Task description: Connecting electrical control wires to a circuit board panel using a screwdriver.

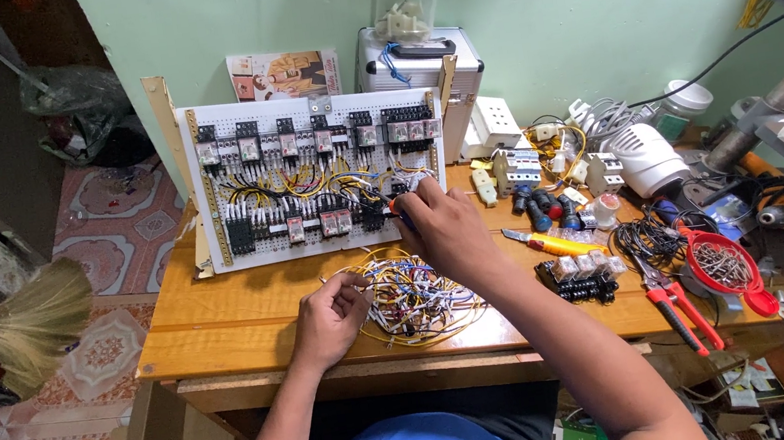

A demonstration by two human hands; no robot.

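Fingers of the right hand (444, 228) are curled closed around a small tool with an orange-red handle (397, 205), probably a screwdriver; only the butt of the handle shows past the knuckles, and its tip is hidden. The tool's long axis runs up and away from the person, toward the lower right part of the white perforated control panel (315, 175) that leans upright at the back of the wooden desk (223, 318). That panel carries rows of black relays and terminal blocks joined by yellow, black and red wires. The right hand is the nearer one to the panel, touching or almost touching its lower row; whether the tip sits in a screw cannot be told.

The left hand (330, 321) rests lower on the desk, its fingers bent narrow and pinching into the loose tangle of thin multicoloured wires (412, 298) that lies between the two hands, in front of the panel. To the right, well apart from both hands, lie a yellow-handled utility knife (546, 243) and red-handled pliers (681, 305).
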